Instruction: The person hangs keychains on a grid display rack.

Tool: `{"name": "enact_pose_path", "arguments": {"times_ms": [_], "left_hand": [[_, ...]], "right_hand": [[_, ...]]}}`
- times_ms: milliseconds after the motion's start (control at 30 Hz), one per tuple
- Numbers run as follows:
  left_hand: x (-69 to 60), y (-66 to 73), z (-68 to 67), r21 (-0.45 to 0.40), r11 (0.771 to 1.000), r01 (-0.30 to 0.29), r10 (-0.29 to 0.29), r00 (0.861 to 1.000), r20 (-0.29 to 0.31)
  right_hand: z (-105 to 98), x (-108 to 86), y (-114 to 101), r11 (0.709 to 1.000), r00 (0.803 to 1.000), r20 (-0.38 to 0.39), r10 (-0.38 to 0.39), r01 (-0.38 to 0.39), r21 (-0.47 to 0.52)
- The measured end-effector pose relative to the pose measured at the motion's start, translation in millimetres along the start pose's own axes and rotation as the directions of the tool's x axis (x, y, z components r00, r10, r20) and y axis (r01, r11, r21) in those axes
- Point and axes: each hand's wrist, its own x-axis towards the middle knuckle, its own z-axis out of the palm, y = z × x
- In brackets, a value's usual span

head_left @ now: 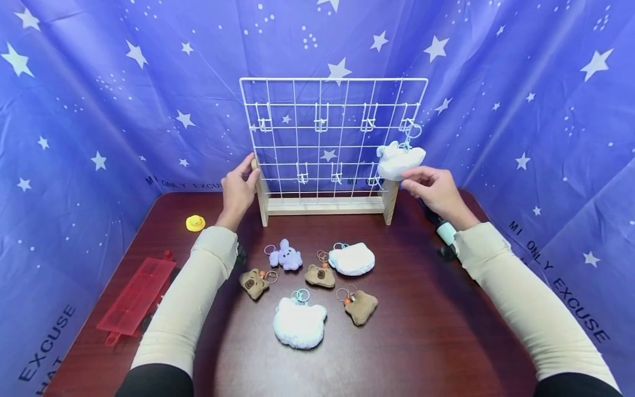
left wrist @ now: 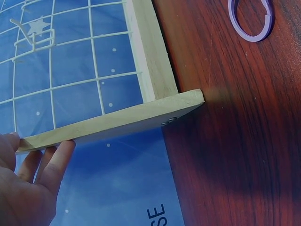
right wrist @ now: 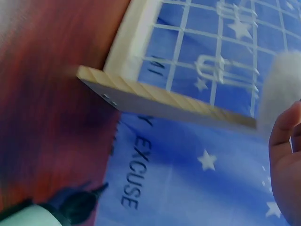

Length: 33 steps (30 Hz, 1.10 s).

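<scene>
A white wire grid rack [head_left: 319, 147] stands upright in a wooden base with several hooks on it. My left hand [head_left: 239, 190] grips the rack's left wooden post [left wrist: 117, 113], thumb on one side and fingers on the other. At the upper right hook, a white plush keychain [head_left: 398, 160] hangs tilted by its light blue ring [head_left: 414, 130]. The fingertips of my right hand [head_left: 436, 190] pinch its lower right edge. The right wrist view shows only part of this hand [right wrist: 287, 160] and the blurred white plush [right wrist: 278, 89].
On the table [head_left: 421, 331] lie two white plush keychains [head_left: 300, 324] [head_left: 353, 259], a purple one [head_left: 288, 257] and several brown bear ones [head_left: 319, 275]. A yellow duck [head_left: 195, 223] and a red translucent tray [head_left: 139, 295] are at left. A mint-and-black object [head_left: 446, 232] lies beneath my right forearm.
</scene>
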Motion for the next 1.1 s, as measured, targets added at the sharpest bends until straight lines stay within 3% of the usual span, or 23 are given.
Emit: {"name": "enact_pose_path", "arguments": {"times_ms": [133,233,467,667,900,1100], "left_hand": [[0.4,0.7,0.0,-0.003,1.0,0.003,-0.003,1.0,0.003],[1.2,0.6,-0.1,0.0,1.0,0.003,-0.003,1.0,0.002],[1.0,-0.2,-0.6,-0.009,1.0,0.011,-0.011,1.0,0.002],[0.3,-1.1,-0.4,-0.014,1.0,0.004,-0.004,1.0,0.009],[0.9,-0.2,-0.8,-0.014,1.0,0.013,-0.013,1.0,0.003],[0.6,-0.6,0.7,-0.017,1.0,0.025,-0.025,1.0,0.015]], "right_hand": [[17.3,-5.0,2.6,0.992,0.996,0.084,0.022,-0.012,-0.125],[28.0,-5.2,17.5,0.983,0.99,0.138,0.032,-0.006,-0.184],[53.5,-5.3,36.5,0.969,0.959,0.265,0.099,-0.033,-0.245],[74.9,-5.7,46.2,0.961,0.932,0.345,0.108,-0.008,-0.278],[95.9,-1.4,61.5,0.96,0.879,0.471,0.069,0.069,-0.269],[109.0,1.3,72.7,0.949,0.824,0.556,0.112,0.077,-0.305]]}}
